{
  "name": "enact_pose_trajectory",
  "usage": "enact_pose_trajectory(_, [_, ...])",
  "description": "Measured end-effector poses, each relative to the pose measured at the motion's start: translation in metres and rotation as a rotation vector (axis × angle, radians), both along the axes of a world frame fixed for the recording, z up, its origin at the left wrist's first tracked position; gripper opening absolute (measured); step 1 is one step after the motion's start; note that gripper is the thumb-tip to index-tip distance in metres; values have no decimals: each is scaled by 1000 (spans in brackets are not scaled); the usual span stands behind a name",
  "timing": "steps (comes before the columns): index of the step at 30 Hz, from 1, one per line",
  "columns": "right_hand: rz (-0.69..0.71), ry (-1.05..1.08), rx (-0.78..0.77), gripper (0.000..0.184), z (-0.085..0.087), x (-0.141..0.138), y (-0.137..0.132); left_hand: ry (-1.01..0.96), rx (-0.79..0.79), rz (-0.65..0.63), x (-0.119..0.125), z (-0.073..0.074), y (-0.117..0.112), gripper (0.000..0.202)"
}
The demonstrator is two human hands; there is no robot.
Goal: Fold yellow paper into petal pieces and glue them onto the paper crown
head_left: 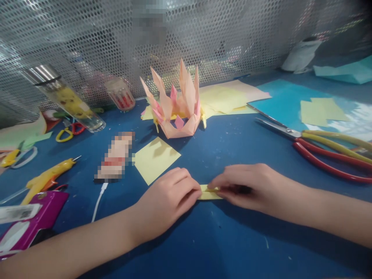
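Observation:
Between my two hands, low over the blue tabletop, lies a small folded piece of yellow paper. My left hand grips its left end, with the fingers closed over it. At the other end, my right hand pinches the paper between thumb and fingers. Both ends of the paper are hidden by my fingers. A flat yellow paper square rests just beyond my left hand. Farther back stands a folded paper crown of peach points with pink pieces.
Large scissors with red and yellow handles lie at right, by a blue sheet. At left are a glass bottle, a yellow glue gun, a purple case and a pixelated phone with its cable. A perforated metal panel stands behind.

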State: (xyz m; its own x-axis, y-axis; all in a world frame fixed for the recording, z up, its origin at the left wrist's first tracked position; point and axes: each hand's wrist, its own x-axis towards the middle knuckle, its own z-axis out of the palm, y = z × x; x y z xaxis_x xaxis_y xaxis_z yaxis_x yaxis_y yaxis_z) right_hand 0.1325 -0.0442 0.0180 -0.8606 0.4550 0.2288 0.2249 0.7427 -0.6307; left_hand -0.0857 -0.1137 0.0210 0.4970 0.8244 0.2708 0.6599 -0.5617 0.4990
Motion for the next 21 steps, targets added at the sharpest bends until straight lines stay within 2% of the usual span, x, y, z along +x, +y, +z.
enact_pose_trajectory(4, [66,7,-27,16,1,2,1,-8,-84,32,0,1,-2,13])
enact_pose_trajectory(13, [-5,-107,36,27,-1,-1,-1,11,-102,19,1,4,-4,13])
enact_pose_trajectory(21, [3,-164,-2,29,0,-3,-3,62,-114,-4,0,7,-9,8])
